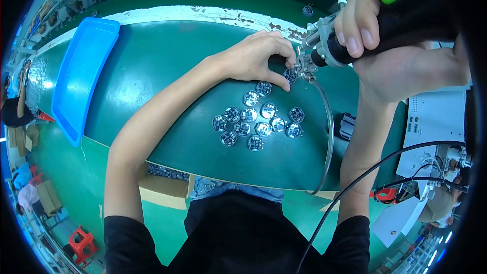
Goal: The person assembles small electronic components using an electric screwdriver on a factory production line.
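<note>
While I lean over the green bench [167, 66], nearest my body sits a loose cluster of small round boards [256, 122], flat on the surface, some touching. Thin clear tube [328, 137] curves past their right side down to the bench edge; a black cable [355, 182] runs off to my lower right. Beyond the cluster, my left hand [253, 58] rests on the bench, fingers [284, 82] narrowed to a pinch on one round board [290, 75], just apart from the rest. My right hand [385, 25] is closed around a black tool with green trigger [406, 7]; its metal tip [307, 66] sits right at the pinched board, contact unclear. Far left: blue tray [81, 76] on the bench, well apart
</note>
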Demonstrator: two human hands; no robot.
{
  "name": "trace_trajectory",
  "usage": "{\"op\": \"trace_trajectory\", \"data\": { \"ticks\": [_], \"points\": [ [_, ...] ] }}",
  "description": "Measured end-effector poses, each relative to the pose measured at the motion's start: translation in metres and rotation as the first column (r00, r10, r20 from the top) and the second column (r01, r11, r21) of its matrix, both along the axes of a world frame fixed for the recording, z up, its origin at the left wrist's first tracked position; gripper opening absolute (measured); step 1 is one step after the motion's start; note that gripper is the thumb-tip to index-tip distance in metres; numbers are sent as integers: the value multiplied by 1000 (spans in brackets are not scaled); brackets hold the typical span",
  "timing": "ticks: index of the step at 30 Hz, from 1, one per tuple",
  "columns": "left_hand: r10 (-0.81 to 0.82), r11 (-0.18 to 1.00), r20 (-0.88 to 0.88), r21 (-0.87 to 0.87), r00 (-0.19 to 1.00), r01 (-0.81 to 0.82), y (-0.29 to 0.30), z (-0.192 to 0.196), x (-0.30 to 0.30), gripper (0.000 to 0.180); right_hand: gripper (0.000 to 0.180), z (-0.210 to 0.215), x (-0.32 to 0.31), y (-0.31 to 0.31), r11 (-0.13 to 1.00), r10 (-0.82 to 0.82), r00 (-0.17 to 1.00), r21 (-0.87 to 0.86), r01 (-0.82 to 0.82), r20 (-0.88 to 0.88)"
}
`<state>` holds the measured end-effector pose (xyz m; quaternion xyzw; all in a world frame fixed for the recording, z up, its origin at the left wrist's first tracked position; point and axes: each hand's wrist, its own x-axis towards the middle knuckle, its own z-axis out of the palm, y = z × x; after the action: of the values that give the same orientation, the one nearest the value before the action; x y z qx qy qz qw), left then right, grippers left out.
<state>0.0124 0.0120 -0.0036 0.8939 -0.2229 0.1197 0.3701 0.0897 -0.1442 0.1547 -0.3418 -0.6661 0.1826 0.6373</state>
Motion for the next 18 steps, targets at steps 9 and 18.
{"op": "trace_trajectory", "data": {
  "ticks": [9,18],
  "points": [
    [-9,1000,-35,8,999,9,-2,3,5,49,96,-12,18,-5,999,5,1000,-40,-5,1],
    [5,1000,-61,7,998,-5,0,2,2,48,97,-20,22,-1,998,42,999,-36,-43,-3]
  ]
}}
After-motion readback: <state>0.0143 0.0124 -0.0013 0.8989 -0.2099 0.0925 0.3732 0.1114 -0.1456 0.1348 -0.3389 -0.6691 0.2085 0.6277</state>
